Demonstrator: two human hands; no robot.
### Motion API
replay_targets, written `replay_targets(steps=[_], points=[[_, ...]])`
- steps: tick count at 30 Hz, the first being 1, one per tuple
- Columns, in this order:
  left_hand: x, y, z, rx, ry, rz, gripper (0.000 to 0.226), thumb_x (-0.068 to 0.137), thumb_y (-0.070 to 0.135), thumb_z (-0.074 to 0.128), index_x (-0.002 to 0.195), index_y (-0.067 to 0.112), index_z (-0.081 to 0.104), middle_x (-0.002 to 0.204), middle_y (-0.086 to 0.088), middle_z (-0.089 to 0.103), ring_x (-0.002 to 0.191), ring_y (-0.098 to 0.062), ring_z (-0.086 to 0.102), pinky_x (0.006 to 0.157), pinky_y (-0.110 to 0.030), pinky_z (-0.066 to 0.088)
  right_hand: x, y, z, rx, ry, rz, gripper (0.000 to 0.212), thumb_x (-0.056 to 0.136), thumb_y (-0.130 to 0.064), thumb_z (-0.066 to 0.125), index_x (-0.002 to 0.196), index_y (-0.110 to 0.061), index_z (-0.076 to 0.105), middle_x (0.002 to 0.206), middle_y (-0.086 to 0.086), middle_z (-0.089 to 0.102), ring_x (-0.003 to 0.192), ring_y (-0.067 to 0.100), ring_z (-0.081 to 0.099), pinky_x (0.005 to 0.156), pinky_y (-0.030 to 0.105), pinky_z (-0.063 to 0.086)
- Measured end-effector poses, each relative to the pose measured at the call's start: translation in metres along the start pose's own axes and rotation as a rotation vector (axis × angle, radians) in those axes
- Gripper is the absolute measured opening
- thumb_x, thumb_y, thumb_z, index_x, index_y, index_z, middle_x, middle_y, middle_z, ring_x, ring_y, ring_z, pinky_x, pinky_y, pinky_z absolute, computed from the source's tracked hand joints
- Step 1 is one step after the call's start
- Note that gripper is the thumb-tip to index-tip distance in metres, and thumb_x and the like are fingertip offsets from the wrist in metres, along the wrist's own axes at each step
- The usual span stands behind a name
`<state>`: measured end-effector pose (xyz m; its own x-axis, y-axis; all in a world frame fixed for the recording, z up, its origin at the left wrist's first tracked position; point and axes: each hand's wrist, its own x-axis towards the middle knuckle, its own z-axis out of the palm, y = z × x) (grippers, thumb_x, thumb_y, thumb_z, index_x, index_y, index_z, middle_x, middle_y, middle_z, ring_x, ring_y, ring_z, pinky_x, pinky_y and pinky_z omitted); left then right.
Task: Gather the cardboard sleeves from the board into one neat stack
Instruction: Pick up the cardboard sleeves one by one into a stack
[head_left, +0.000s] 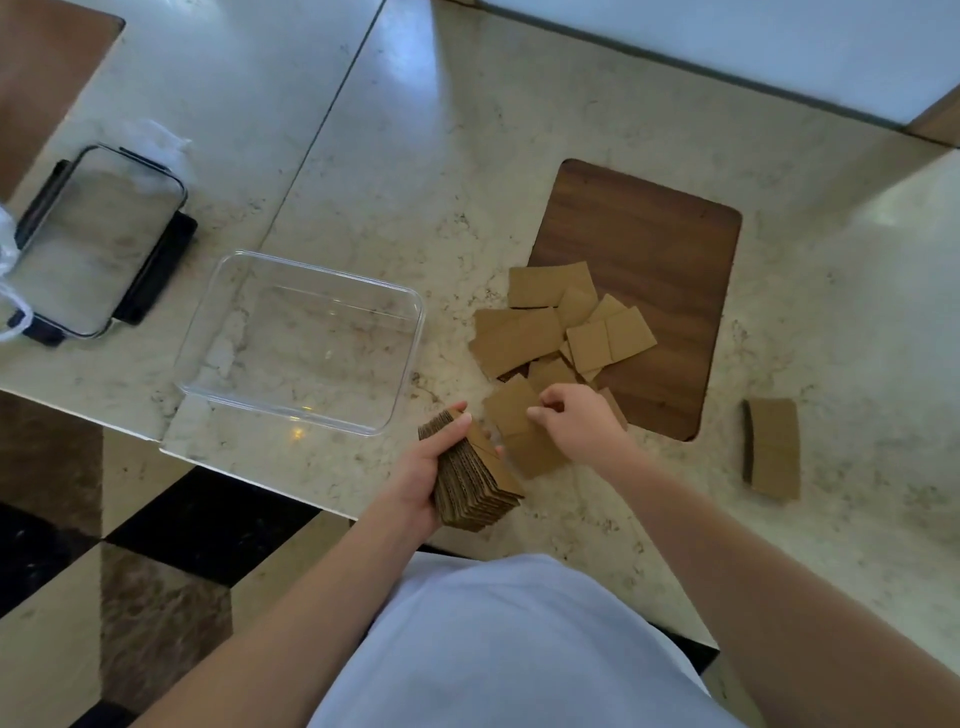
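My left hand (426, 467) grips a thick stack of brown cardboard sleeves (475, 483) near the counter's front edge, tilted on its side. My right hand (576, 421) pinches a flat cardboard sleeve (511, 405) that lies just right of the stack, at the near left corner of the dark wooden board (660, 249). Several loose sleeves (561, 322) lie scattered and overlapping across the board's left edge and the counter beside it. One more small pile of sleeves (771, 449) lies apart on the counter, right of the board.
A clear empty plastic container (208, 312) stands left of the sleeves. Its lid with black clips (88, 239) lies farther left, next to a plastic bag (8, 249). The marble counter's front edge (249, 473) runs diagonally below my hands, tiled floor beyond it.
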<state>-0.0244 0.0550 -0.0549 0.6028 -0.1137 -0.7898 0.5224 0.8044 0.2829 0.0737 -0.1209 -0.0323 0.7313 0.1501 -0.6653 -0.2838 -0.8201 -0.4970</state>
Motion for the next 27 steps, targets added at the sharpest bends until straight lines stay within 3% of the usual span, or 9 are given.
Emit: replay_targets(steps=[1, 3, 6, 10, 13, 17, 22, 27], points=[[0.001, 0.0, 0.0, 0.004, 0.004, 0.003, 0.048, 0.079, 0.013, 0.077, 0.125, 0.018, 0.063, 0.108, -0.023, 0.068, 0.091, -0.041, 0.069, 0.085, -0.054, 0.06, -0.004, 0.002, 0.003, 0.067, -0.012, 0.04, 0.031, 0.103, -0.035, 0.057, 0.127, -0.017, 0.062, 0.117, 0.004, 0.065, 0.105, 0.022, 0.06, 0.079, 0.032, 0.044], [0.001, -0.001, 0.002, 0.023, 0.012, -0.001, 0.048, 0.079, 0.013, 0.078, 0.125, 0.018, 0.064, 0.104, -0.023, 0.068, 0.089, -0.04, 0.069, 0.084, -0.054, 0.061, -0.011, 0.008, 0.008, 0.203, 0.001, 0.094, 0.016, 0.105, -0.034, 0.052, 0.105, -0.02, 0.059, 0.1, 0.004, 0.061, 0.089, 0.02, 0.058, 0.071, 0.031, 0.042], [0.002, 0.002, 0.003, 0.056, 0.014, -0.007, 0.054, 0.074, 0.015, 0.084, 0.124, 0.019, 0.066, 0.1, -0.023, 0.07, 0.087, -0.039, 0.072, 0.075, -0.049, 0.063, -0.02, 0.011, 0.01, 0.318, 0.043, 0.1, 0.028, 0.106, -0.031, 0.051, 0.082, -0.017, 0.047, 0.078, 0.004, 0.049, 0.068, 0.017, 0.046, 0.06, 0.032, 0.035], [0.003, 0.008, 0.004, 0.107, -0.007, 0.004, 0.067, 0.064, 0.022, 0.09, 0.127, 0.019, 0.066, 0.1, -0.023, 0.072, 0.09, -0.04, 0.073, 0.074, -0.048, 0.063, -0.029, 0.013, 0.003, 0.512, 0.059, 0.117, 0.03, 0.105, -0.026, 0.052, 0.077, -0.016, 0.048, 0.078, 0.004, 0.049, 0.074, 0.02, 0.047, 0.069, 0.036, 0.036], [0.002, 0.012, 0.003, 0.12, -0.015, 0.015, 0.057, 0.073, 0.023, 0.085, 0.127, 0.02, 0.067, 0.101, -0.022, 0.073, 0.09, -0.04, 0.074, 0.074, -0.048, 0.063, -0.03, 0.015, -0.007, 0.678, 0.029, 0.19, 0.024, 0.105, -0.023, 0.052, 0.083, -0.016, 0.058, 0.08, -0.001, 0.055, 0.075, 0.017, 0.051, 0.071, 0.031, 0.04], [-0.002, 0.013, 0.009, 0.152, -0.038, 0.002, 0.049, 0.082, 0.02, 0.078, 0.129, 0.018, 0.065, 0.105, -0.024, 0.07, 0.089, -0.038, 0.074, 0.078, -0.051, 0.063, -0.029, 0.013, -0.012, 0.837, -0.046, 0.284, 0.019, 0.104, -0.021, 0.055, 0.086, -0.016, 0.056, 0.078, 0.001, 0.048, 0.069, 0.015, 0.046, 0.063, 0.027, 0.038], [-0.011, 0.007, 0.026, 0.343, -0.082, -0.089, 0.06, 0.076, 0.03, 0.083, 0.128, 0.005, 0.067, 0.119, -0.028, 0.072, 0.096, -0.041, 0.074, 0.072, -0.049, 0.063, -0.039, 0.004, -0.003, 0.603, -0.181, 0.127, 0.021, 0.098, -0.038, 0.064, 0.092, -0.019, 0.072, 0.087, -0.002, 0.063, 0.083, 0.015, 0.057, 0.078, 0.03, 0.046], [-0.012, 0.01, 0.025, 0.384, -0.075, -0.073, 0.064, 0.076, 0.034, 0.079, 0.131, 0.005, 0.063, 0.116, -0.029, 0.072, 0.094, -0.041, 0.074, 0.069, -0.048, 0.063, -0.047, -0.007, 0.006, 0.54, -0.127, 0.117, 0.032, 0.092, -0.047, 0.07, 0.097, -0.016, 0.073, 0.083, -0.004, 0.066, 0.078, 0.013, 0.059, 0.068, 0.026, 0.048]])
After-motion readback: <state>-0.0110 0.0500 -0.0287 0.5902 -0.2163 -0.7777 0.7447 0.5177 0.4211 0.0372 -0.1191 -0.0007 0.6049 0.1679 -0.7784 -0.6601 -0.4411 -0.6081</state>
